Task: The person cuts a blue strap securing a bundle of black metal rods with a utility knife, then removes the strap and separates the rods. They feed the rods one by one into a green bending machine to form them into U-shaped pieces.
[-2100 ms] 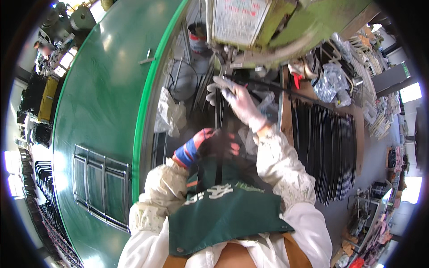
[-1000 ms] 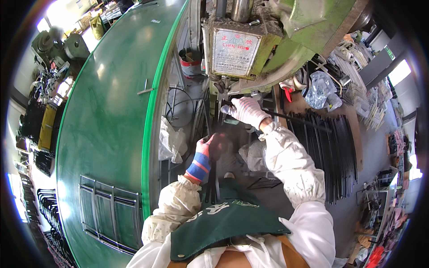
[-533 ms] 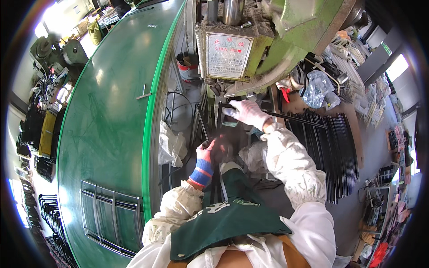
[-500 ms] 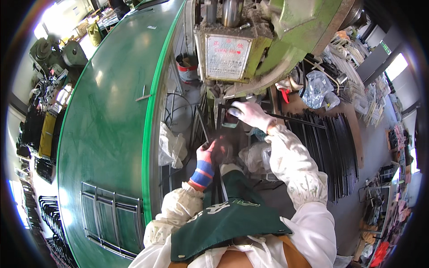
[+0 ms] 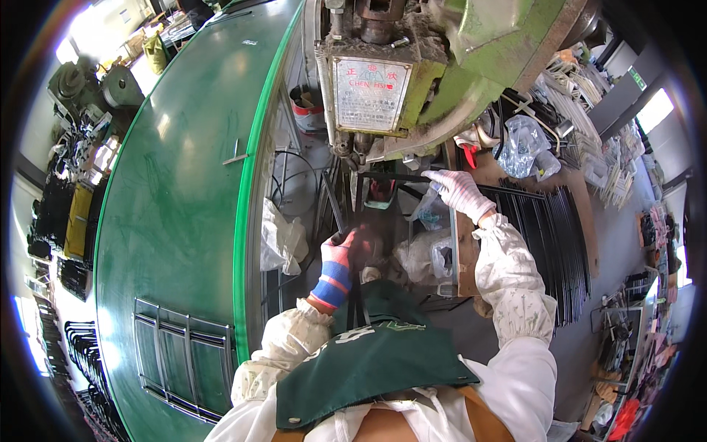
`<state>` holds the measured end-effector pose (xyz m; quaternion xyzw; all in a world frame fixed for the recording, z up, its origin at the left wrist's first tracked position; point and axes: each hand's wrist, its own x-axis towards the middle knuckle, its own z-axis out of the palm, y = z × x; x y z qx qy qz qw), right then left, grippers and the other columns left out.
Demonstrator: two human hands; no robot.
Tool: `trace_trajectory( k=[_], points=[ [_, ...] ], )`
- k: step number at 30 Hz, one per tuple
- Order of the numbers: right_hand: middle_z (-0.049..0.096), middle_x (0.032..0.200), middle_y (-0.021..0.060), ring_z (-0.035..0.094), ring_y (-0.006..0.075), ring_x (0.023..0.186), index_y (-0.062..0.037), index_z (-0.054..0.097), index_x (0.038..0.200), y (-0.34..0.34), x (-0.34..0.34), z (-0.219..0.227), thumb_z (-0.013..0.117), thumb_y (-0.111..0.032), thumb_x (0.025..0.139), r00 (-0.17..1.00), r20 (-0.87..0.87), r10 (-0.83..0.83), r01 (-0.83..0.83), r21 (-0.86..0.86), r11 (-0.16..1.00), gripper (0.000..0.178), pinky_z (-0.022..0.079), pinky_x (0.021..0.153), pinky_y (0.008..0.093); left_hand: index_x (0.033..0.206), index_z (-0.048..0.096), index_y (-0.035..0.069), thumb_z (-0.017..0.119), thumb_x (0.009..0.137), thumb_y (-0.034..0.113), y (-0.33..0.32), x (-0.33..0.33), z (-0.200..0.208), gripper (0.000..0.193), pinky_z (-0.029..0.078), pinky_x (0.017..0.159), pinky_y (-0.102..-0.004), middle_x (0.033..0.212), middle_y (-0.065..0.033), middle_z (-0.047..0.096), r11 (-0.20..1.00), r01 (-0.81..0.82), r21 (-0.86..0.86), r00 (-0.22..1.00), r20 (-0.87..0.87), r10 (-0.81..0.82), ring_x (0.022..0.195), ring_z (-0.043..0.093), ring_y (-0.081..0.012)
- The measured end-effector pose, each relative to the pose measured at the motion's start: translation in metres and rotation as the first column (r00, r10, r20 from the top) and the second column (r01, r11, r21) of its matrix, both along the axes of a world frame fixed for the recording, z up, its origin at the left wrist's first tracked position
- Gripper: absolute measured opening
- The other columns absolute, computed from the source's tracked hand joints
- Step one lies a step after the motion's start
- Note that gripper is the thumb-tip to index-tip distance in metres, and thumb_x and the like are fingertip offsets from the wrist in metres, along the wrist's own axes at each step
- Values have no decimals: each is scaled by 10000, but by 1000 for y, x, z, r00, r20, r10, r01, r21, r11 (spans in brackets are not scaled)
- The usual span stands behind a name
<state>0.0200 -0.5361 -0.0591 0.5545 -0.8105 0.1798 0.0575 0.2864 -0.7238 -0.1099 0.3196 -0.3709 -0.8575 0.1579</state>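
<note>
My left hand point(image 5: 336, 256), in a pink glove with a blue striped cuff, is closed around a black metal bar point(image 5: 333, 202) that slants up and away. Farther right, my right hand point(image 5: 460, 193), in a pale striped glove, grips a dark metal tube point(image 5: 401, 176) with fingers and thumb. This tube runs leftward to just below the head of the green press point(image 5: 368, 92). Another dark upright bar point(image 5: 359, 195) stands close to the tube's left end; whether the two are joined I cannot tell. A dark blur hides part of the area beside my left fingers.
On the left is a green-topped table point(image 5: 184, 206) holding a wire rack point(image 5: 184, 353) and a small metal piece point(image 5: 236, 158). Many black tubes point(image 5: 545, 250) lie stacked at right. Plastic bags point(image 5: 283, 239) and a red-rimmed bucket point(image 5: 308, 110) sit around the press.
My right hand has moved right along the tube, uncovering its left part. The press's ram has come down. My left hand has stayed nearly in place.
</note>
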Motion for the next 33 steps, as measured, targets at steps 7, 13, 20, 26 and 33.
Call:
trace_trajectory(
  k=[7,13,20,26,33],
  points=[
    [698,921,127,664,329,824,-141,639,1161,3,9,1,605,-211,898,1000,-17,-11,11,1,1000,275,533,702,425,911,709,37,672,912,176,-8,-7,-16,144,308,343,-255,656,-63,659,1000,-10,19,1000,22,9,379,484,-113],
    [692,877,127,658,333,795,-138,656,1136,5,17,2,602,-223,899,1000,-8,-19,19,-44,999,258,526,688,428,920,707,37,664,917,167,-15,-4,-18,137,324,354,-249,681,-57,666,998,55,-2,998,-41,-55,401,497,-106],
    [680,850,147,654,348,760,-125,665,1128,3,13,7,632,-151,860,1000,8,-6,6,-18,1000,271,529,654,423,977,697,24,666,915,176,-7,-4,-15,166,329,352,-256,670,-73,664,997,-14,-76,1000,-21,12,397,494,-111],
    [680,840,153,656,346,764,-112,664,1135,4,7,7,639,-138,852,999,23,22,-22,5,1000,285,533,661,416,951,699,32,678,907,191,2,-1,11,166,339,350,-258,650,-71,656,999,-25,-24,1000,-17,24,394,502,-123],
    [680,828,144,660,336,753,-119,667,1126,3,3,3,628,-144,861,998,21,54,-54,-18,998,269,534,656,409,980,699,2,690,899,169,-6,2,3,186,395,397,-249,688,-87,669,1000,-11,-15,999,-36,10,467,564,-126]
  ],
)
